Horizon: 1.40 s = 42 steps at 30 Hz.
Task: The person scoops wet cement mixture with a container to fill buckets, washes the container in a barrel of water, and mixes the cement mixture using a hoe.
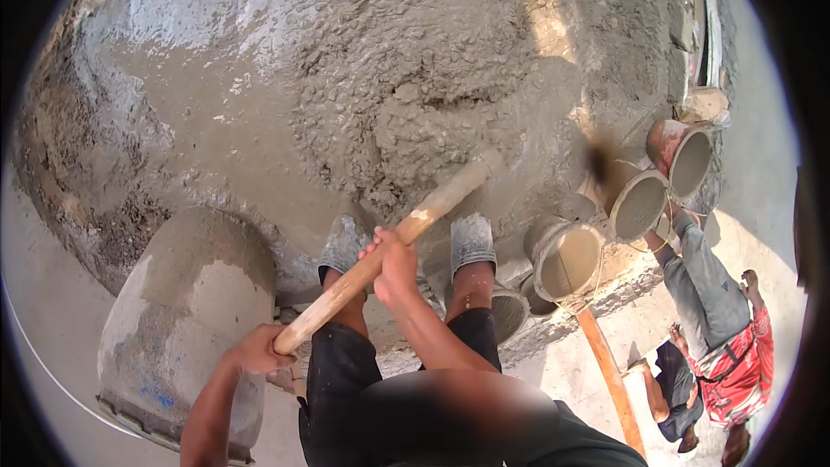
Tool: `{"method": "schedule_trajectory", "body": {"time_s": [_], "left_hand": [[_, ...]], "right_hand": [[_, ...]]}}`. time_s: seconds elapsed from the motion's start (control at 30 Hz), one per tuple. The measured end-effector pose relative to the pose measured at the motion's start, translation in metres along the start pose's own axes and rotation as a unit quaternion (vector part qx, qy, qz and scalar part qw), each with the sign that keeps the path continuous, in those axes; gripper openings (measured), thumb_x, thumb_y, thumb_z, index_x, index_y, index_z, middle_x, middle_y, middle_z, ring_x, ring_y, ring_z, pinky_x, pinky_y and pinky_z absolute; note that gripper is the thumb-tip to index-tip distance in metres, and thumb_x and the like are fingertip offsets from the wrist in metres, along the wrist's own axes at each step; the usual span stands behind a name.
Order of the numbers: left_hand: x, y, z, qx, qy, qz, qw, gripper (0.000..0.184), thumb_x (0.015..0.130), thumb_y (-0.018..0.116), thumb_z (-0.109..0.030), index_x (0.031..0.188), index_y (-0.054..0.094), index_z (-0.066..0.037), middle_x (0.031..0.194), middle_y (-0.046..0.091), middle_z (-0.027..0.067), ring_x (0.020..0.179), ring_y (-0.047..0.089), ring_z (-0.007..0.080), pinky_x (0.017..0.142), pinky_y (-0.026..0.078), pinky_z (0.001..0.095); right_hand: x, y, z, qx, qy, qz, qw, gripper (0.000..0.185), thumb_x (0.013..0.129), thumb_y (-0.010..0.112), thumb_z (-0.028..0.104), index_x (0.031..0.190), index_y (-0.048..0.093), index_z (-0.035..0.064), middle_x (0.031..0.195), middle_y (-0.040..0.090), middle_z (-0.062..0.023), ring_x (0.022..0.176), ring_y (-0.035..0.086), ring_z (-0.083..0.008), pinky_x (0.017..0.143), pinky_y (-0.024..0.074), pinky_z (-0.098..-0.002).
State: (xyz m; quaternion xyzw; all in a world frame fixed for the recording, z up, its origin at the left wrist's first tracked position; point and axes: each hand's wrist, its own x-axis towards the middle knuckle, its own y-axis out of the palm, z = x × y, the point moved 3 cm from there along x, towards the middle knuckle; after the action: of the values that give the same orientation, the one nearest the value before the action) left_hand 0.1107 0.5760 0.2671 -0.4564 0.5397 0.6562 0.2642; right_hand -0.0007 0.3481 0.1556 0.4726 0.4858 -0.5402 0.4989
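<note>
A thick wooden handle runs diagonally from lower left to upper right in front of my legs. My left hand is wrapped round its lower end. Farther up the handle, near its middle, my right hand grips it with closed fingers. The handle's far end is coated in grey mud and reaches the wet cement mix; any tool head there is hidden. Beyond the handle the mix lies in rough lumps, with a smoother watery layer to the left.
A large cement-coated container stands at lower left. Several buckets line the right side, among them a mortar-filled bucket and a reddish bucket. A wooden plank lies below them. At lower right are a person in red and another person.
</note>
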Motion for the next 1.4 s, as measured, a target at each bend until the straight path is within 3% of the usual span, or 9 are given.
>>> {"method": "schedule_trajectory", "body": {"time_s": [0.17, 0.37, 0.47, 0.63, 0.83, 0.93, 1.03, 1.23, 1.4], "left_hand": [[0.067, -0.007, 0.073, 0.248, 0.142, -0.168, 0.944, 0.044, 0.065, 0.074, -0.012, 0.109, 0.069, -0.007, 0.089, 0.07, 0.0189, 0.085, 0.069, 0.0384, 0.077, 0.055, 0.0444], [0.179, 0.009, -0.205, 0.192, 0.393, -0.314, 0.843, 0.028, 0.077, 0.07, -0.022, 0.101, 0.063, -0.01, 0.08, 0.067, 0.0198, 0.079, 0.065, 0.0425, 0.072, 0.051, 0.0508], [0.167, 0.017, -0.257, 0.129, 0.338, -0.343, 0.866, 0.03, 0.074, 0.069, -0.022, 0.099, 0.066, -0.006, 0.081, 0.069, 0.0198, 0.08, 0.066, 0.0422, 0.075, 0.052, 0.0498], [0.105, 0.049, -0.13, -0.014, 0.169, -0.359, 0.918, 0.035, 0.072, 0.067, -0.021, 0.102, 0.067, -0.002, 0.083, 0.068, 0.0237, 0.084, 0.066, 0.0432, 0.079, 0.053, 0.0467], [0.028, 0.125, 0.043, 0.004, 0.12, -0.315, 0.942, 0.026, 0.072, 0.069, -0.017, 0.093, 0.065, -0.003, 0.077, 0.065, 0.0245, 0.077, 0.065, 0.0439, 0.072, 0.053, 0.0459], [0.027, 0.127, 0.109, 0.075, 0.176, -0.342, 0.92, 0.021, 0.072, 0.069, -0.017, 0.089, 0.065, -0.007, 0.075, 0.066, 0.0206, 0.076, 0.066, 0.0423, 0.07, 0.053, 0.0478], [0.073, 0.09, 0.06, 0.099, 0.233, -0.383, 0.888, 0.021, 0.071, 0.07, -0.018, 0.089, 0.063, -0.011, 0.075, 0.066, 0.0165, 0.075, 0.065, 0.0412, 0.067, 0.051, 0.0505], [0.095, 0.007, -0.175, 0.064, 0.276, -0.47, 0.836, 0.027, 0.077, 0.071, -0.017, 0.097, 0.059, -0.005, 0.08, 0.068, 0.021, 0.079, 0.066, 0.043, 0.071, 0.053, 0.0527], [0.103, 0.043, -0.123, -0.042, 0.179, -0.45, 0.874, 0.034, 0.076, 0.07, -0.015, 0.105, 0.061, 0.001, 0.084, 0.068, 0.0248, 0.083, 0.066, 0.0449, 0.075, 0.053, 0.0536]], "right_hand": [[-0.045, -0.022, 0.011, 0.008, -0.035, 0.158, 0.987, 0.015, 0.091, 0.058, 0.007, 0.095, 0.045, 0.0122, 0.078, 0.046, -0.0062, 0.073, 0.05, -0.0212, 0.081, 0.0472, -0.0459], [0.012, 0.057, 0.277, -0.083, -0.41, 0.131, 0.899, 0.011, 0.09, 0.057, 0.005, 0.087, 0.046, 0.0069, 0.071, 0.045, -0.002, 0.064, 0.049, -0.015, 0.063, 0.0471, -0.0347], [0.082, 0.113, 0.331, -0.159, -0.359, 0.098, 0.914, 0.009, 0.088, 0.056, 0.004, 0.084, 0.049, 0.0023, 0.071, 0.047, -0.0036, 0.062, 0.05, -0.016, 0.058, 0.0479, -0.0338], [0.161, 0.09, 0.147, -0.304, -0.134, 0.06, 0.941, 0.005, 0.083, 0.05, 0.002, 0.08, 0.051, -0.0014, 0.062, 0.049, -0.0093, 0.05, 0.051, -0.0213, 0.048, 0.049, -0.0386], [0.003, -0.004, 0.024, -0.205, 0.038, 0.066, 0.976, 0.007, 0.087, 0.057, 0.004, 0.084, 0.05, 0.0062, 0.07, 0.047, -0.0054, 0.062, 0.051, -0.0185, 0.06, 0.0489, -0.0377], [-0.073, -0.023, 0.017, -0.213, -0.034, 0.12, 0.969, 0.015, 0.086, 0.057, 0.003, 0.092, 0.045, 0.0108, 0.072, 0.045, -0.0059, 0.067, 0.051, -0.0201, 0.069, 0.0487, -0.0416], [-0.087, -0.01, 0.065, -0.351, -0.212, 0.228, 0.883, 0.017, 0.086, 0.055, 0.003, 0.093, 0.043, 0.0126, 0.072, 0.043, -0.0049, 0.067, 0.049, -0.0199, 0.072, 0.0478, -0.0422], [0.069, 0.188, 0.233, -0.232, -0.27, 0.191, 0.915, 0.013, 0.089, 0.056, 0.007, 0.082, 0.044, 0.008, 0.069, 0.045, -0.0019, 0.059, 0.047, -0.0148, 0.058, 0.0471, -0.0324], [0.166, 0.179, 0.119, -0.471, -0.098, 0.115, 0.869, 0.009, 0.089, 0.051, 0.003, 0.083, 0.045, 0.002, 0.064, 0.047, -0.0067, 0.054, 0.05, -0.0204, 0.051, 0.0502, -0.0354]]}}
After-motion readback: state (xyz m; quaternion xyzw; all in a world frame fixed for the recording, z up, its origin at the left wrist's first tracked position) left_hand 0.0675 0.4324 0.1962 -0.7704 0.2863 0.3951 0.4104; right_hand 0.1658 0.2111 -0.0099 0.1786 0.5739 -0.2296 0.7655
